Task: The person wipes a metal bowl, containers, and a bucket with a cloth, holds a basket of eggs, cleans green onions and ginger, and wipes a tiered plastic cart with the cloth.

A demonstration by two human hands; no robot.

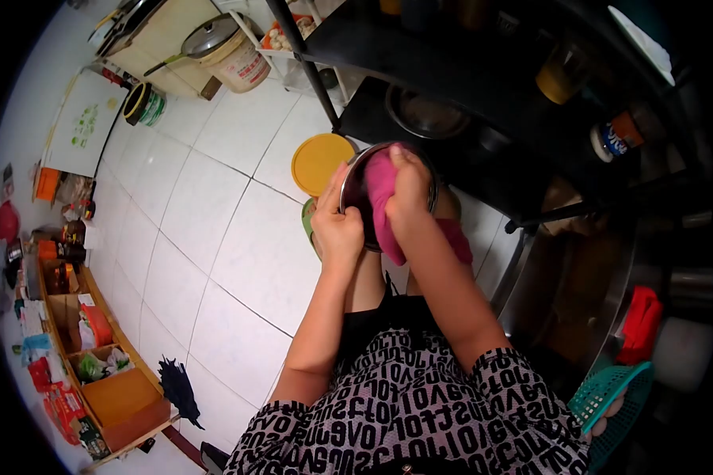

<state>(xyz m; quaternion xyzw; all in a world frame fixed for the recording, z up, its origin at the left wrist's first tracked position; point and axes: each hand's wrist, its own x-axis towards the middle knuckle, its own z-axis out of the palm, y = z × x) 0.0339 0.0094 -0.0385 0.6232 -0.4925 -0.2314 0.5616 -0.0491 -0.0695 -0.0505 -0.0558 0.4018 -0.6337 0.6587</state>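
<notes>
My left hand (338,226) is closed around the near left rim of a round metal bowl (357,180), which is tilted in front of my knees. A pink cloth (381,190) lies against the inside of the bowl, with part of it hanging down below. My right hand (408,188) is closed on that cloth, pressing it to the bowl's right inner side. The fingertips of my right hand are partly hidden by the cloth and the bowl wall. Just beyond my left hand is a round yellow disc-shaped thing (322,164), low near the floor.
A black metal shelf (444,55) stands ahead and right, with a metal basin (428,115) on its lower level. White floor tiles (222,214) spread to the left. A lidded bucket (234,59), a wooden shelf unit (123,396) and a green basket (610,396) stand around.
</notes>
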